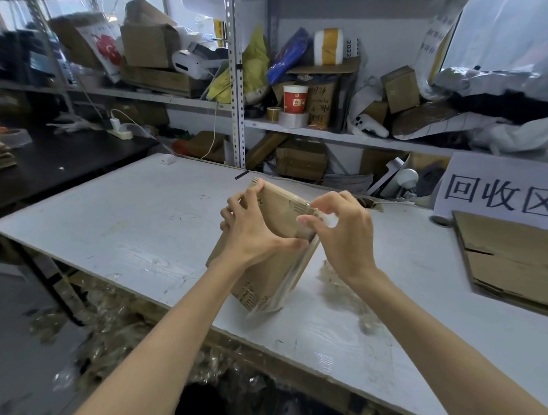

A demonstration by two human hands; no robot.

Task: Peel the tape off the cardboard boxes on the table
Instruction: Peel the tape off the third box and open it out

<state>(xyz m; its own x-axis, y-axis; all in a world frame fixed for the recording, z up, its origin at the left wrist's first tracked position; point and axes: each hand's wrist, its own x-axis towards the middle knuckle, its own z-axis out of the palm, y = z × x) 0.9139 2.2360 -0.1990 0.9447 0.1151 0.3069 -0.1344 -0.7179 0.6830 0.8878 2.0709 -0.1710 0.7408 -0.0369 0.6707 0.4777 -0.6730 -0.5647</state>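
Observation:
A flattened brown cardboard box (282, 213) is held tilted above the white table (142, 215). My left hand (250, 228) grips its left edge, fingers curled over the top and thumb across the front. My right hand (343, 231) pinches clear tape (315, 227) at the box's upper right corner. More clear tape (275, 300) runs down the box's right edge and hangs loose at the bottom.
A crumpled pile of peeled clear tape (347, 287) lies on the table to the right of the box. Flattened cardboard (510, 262) lies at the far right under a white paper sign (500, 190). Cluttered metal shelves (302, 84) stand behind. Tape scraps (107, 325) cover the floor.

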